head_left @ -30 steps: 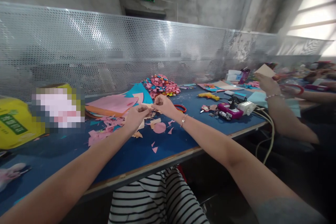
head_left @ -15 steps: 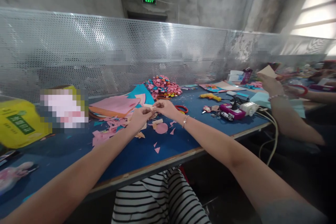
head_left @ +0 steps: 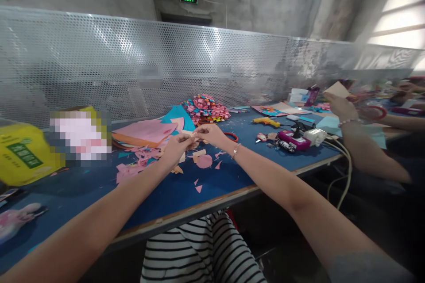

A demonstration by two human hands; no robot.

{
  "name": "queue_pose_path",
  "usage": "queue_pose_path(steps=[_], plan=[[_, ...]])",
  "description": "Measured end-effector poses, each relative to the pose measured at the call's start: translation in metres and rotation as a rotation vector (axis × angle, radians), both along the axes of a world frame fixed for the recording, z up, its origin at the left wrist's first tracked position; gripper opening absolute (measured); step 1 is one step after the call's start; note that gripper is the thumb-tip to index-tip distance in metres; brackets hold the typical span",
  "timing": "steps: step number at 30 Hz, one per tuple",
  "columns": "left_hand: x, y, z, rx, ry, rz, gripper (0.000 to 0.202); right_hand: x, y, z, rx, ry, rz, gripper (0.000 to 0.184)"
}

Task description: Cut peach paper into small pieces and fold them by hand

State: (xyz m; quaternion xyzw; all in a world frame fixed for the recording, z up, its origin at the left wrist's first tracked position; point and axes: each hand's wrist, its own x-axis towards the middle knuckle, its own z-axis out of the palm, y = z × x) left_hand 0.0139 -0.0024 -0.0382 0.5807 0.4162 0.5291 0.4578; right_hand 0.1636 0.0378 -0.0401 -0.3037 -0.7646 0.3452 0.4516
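Over the middle of the blue table, my left hand [head_left: 180, 144] and my right hand [head_left: 210, 134] meet fingertip to fingertip. Both are closed in a pinch on a small pale paper piece [head_left: 187, 133], mostly covered by the fingers. Below them lie a pink paper circle [head_left: 204, 161] and several pink offcuts [head_left: 198, 189]. Shredded pink scraps [head_left: 134, 170] are heaped under and left of my left hand. Red-handled scissors [head_left: 231, 136] rest just behind my right wrist, partly hidden by it.
Stacked coloured sheets [head_left: 144, 131] and a pile of cut paper pieces [head_left: 206, 109] lie at the back. A yellow glue gun [head_left: 266, 121], purple device [head_left: 295, 141] and power strip [head_left: 314, 137] are to the right. A co-worker's hand [head_left: 338, 106] holds paper. A yellow bag [head_left: 25, 154] stands left.
My hands stay together with only slight finger movement around the pale paper piece. At right, the co-worker's hands have shifted a little with their paper and scissors.
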Motion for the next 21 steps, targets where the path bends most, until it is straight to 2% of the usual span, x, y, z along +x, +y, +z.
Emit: queue_pose_path(steps=[8, 16, 21], plan=[[-0.001, 0.001, 0.000, 0.023, 0.008, 0.030, 0.025, 0.000, -0.008, 0.004, 0.144, -0.085, -0.057, 0.022], [-0.001, 0.002, -0.001, 0.051, 0.025, 0.031, 0.026, 0.001, -0.012, 0.007, 0.014, -0.014, 0.023, 0.019], [-0.003, 0.003, -0.001, 0.150, 0.083, 0.077, 0.025, 0.000, -0.013, 0.008, -0.078, 0.049, 0.078, 0.019]])
